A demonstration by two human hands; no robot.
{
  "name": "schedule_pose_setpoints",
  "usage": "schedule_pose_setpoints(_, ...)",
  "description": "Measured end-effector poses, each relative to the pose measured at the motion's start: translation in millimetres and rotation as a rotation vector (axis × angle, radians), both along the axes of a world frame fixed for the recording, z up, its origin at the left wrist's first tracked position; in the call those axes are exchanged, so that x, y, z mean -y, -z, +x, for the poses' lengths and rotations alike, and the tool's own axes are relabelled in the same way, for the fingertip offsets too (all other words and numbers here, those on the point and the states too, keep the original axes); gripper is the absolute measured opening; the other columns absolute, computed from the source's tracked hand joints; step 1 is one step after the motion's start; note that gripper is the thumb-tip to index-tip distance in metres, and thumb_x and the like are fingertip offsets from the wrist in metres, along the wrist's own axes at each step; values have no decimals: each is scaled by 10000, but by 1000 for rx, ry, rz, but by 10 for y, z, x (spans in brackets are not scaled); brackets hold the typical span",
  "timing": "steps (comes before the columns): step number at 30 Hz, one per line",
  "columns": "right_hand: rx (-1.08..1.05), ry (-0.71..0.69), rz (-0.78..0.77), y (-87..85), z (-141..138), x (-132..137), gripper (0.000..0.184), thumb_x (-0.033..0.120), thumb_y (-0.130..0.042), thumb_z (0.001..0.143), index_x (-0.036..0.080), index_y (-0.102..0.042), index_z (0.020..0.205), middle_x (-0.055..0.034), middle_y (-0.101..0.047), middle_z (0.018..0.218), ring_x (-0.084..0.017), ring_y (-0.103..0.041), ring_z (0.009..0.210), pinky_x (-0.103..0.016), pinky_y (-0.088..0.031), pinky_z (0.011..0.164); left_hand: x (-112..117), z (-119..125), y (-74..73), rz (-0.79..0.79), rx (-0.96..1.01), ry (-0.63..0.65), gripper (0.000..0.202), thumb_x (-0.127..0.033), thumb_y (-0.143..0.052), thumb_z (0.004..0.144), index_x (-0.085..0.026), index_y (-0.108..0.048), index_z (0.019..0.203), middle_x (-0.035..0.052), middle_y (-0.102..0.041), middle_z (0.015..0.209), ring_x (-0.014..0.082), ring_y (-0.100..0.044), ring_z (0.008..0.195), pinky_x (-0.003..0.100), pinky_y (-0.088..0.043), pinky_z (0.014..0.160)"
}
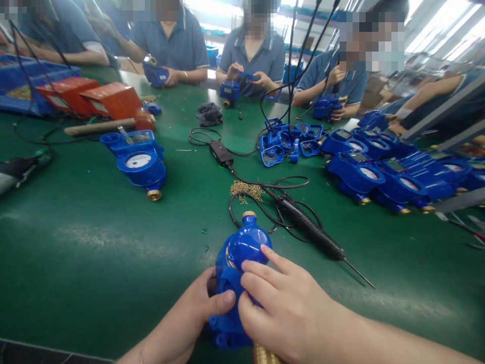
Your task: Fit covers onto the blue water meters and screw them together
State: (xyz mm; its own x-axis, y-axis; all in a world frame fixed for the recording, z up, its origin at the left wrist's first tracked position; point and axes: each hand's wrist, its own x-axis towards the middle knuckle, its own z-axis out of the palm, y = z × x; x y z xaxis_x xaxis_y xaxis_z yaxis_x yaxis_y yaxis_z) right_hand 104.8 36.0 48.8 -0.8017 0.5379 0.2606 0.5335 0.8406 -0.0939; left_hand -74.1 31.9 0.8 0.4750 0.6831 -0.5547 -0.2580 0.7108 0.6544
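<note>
Near the front edge of the green counter (pixel 94 242), both hands grip 1 blue water meter (pixel 242 253): left hand (pixel 197 313) steadies it, right hand (pixel 288 308) fingertips press its lid shut; screwdriver (pixel 310 230) within reach.

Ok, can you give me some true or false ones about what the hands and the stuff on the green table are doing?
1. Both hands are on a blue water meter. True: the left hand and right hand grip it near the table's front edge.
2. The black electric screwdriver is in the right hand. False: it lies on the green table, right of the meter.
3. A pile of small brass screws lies beyond the held meter. True.
4. The orange boxes are at the far right. False: they sit at the far left.
5. Another blue meter sits alone to the left with its dial up. True.
</note>
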Motion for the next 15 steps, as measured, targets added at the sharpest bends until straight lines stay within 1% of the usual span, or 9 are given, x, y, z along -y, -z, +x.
schedule_pose_setpoints(4, 6, -20, 10, 41, -158, -20, 223, 137, -378, 866, 156, -590, 797, -85, -634, 780, -242, -599, 780, -504, -502, 848, -17, -37, 3, -45, -9, -25, 509, -462, -786, 585, -193, -635, 989, 50, -689, 956, 238, -599, 929, 325, -447, 851)
schedule_pose_setpoints(7, -1, 9, -51, -48, -272, -70, 240, 154, -369, 891, 135, -603, 845, -89, -625, 783, -237, -588, 747, -496, -507, 835, -30, -113, 22, -67, -19, -66, 379, -430, -784, 596, -219, -673, 892, 6, -701, 871, 212, -611, 876, 287, -456, 798)
schedule_pose_setpoints(9, 11, 0, -193, -159, -271, -191, 210, 164, -421, 893, 127, -589, 1012, -114, -624, 980, -242, -584, 924, -439, -479, 916, -43, -171, 28, -47, -6, -85, 334, -401, -771, 618, -227, -683, 890, 3, -706, 896, 222, -612, 907, 288, -457, 789)
schedule_pose_setpoints(10, 13, -17, -288, -201, -238, -289, 264, 140, -461, 874, 134, -552, 1121, -120, -583, 1129, -229, -544, 1056, -382, -453, 966, -50, -198, 28, -34, 7, -80, 334, -391, -757, 637, -227, -682, 918, 10, -706, 938, 230, -610, 933, 296, -456, 798)
schedule_pose_setpoints(11, 16, -20, -373, -219, -185, -410, 379, 95, -497, 840, 155, -502, 1214, -107, -508, 1268, -200, -473, 1179, -312, -419, 1006, -58, -222, 26, -28, 19, -69, 344, -387, -738, 661, -224, -677, 958, 20, -703, 980, 238, -609, 954, 305, -455, 810)
schedule_pose_setpoints(12, 8, -9, -446, -203, -117, -550, 498, 31, -509, 794, 178, -465, 1268, -82, -444, 1348, -159, -434, 1227, -244, -406, 1008, -65, -243, 24, -25, 32, -55, 362, -386, -719, 681, -217, -668, 998, 32, -700, 1005, 244, -609, 966, 316, -451, 823)
schedule_pose_setpoints(13, 15, 65, -454, -148, -40, -700, 530, -15, -495, 764, 185, -485, 1255, -59, -458, 1342, -140, -441, 1222, -228, -399, 1009, -71, -260, 23, -26, 42, -44, 376, -383, -700, 700, -210, -658, 1031, 41, -699, 1014, 249, -610, 975, 325, -447, 838)
schedule_pose_setpoints(14, 56, 219, -397, -58, 39, -851, 471, -26, -475, 765, 188, -552, 1178, -47, -524, 1267, -134, -498, 1158, -239, -418, 989, -75, -272, 24, -31, 47, -42, 381, -380, -689, 709, -203, -653, 1044, 47, -701, 1005, 251, -612, 974, 330, -444, 845)
schedule_pose_setpoints(15, 89, 320, -367, 59, 110, -990, 413, -38, -443, 771, 143, -597, 1109, -88, -576, 1178, -173, -546, 1088, -307, -448, 957, -75, -280, 27, -39, 42, -52, 378, -379, -687, 709, -199, -653, 1040, 48, -705, 988, 250, -614, 971, 329, -443, 846)
